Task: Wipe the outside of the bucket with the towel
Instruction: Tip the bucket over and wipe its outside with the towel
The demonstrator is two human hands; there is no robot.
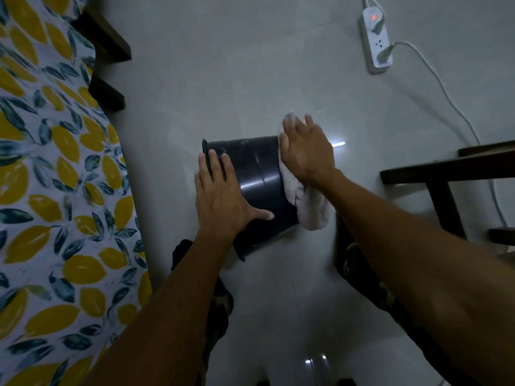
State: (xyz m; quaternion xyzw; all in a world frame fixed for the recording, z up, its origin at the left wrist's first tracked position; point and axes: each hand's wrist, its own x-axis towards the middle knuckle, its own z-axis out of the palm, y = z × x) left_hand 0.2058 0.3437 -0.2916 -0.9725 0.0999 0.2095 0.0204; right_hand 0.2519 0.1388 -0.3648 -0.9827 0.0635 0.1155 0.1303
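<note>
On a pale glossy tiled floor (250,79), I see a dark, smooth plastic bucket (259,174) lying on its side, its curved wall catching streaks of light. My left hand (223,196) lies flat, fingers spread, on the wall near the rim; my right hand (306,154) presses a soft white towel (309,207) against the bucket's base end, fingers extended. A leaf-print sheet (55,190) covers the bed at left. A white power strip (374,43) glows red; any lettering seems too blurred to read.
</note>
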